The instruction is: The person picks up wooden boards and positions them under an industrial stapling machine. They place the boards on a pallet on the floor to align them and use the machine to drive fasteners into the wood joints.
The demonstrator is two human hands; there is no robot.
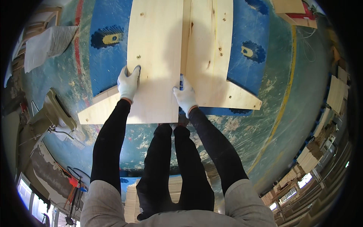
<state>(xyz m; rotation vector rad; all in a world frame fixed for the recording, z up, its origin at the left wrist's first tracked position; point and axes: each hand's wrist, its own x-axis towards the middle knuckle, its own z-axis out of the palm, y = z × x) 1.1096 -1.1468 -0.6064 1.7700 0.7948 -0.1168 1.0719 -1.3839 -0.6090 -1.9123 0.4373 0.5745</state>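
Note:
A long pale wooden board (155, 90) lies before me, running away to the top of the view. My left hand (128, 83), in a white glove, grips its left edge, thumb on top and the other fingers partly hidden. On the board's right edge, beside a gap, my gloved right hand (185, 94) is closed; some of its fingertips are hidden. A second wooden board (210, 56) lies to the right, across the gap. Short angled wooden pieces stick out at left (99, 110) and right (242, 97), with small metal fasteners in them.
Beneath the boards is a blue platform (107, 68) with dark, brush-like patches around yellow centres. A green-beige seat-like object (60, 109) stands left, near a plastic-wrapped item (49, 45). Wood stacks (310, 159) line the right; more wood (132, 200) lies behind my legs.

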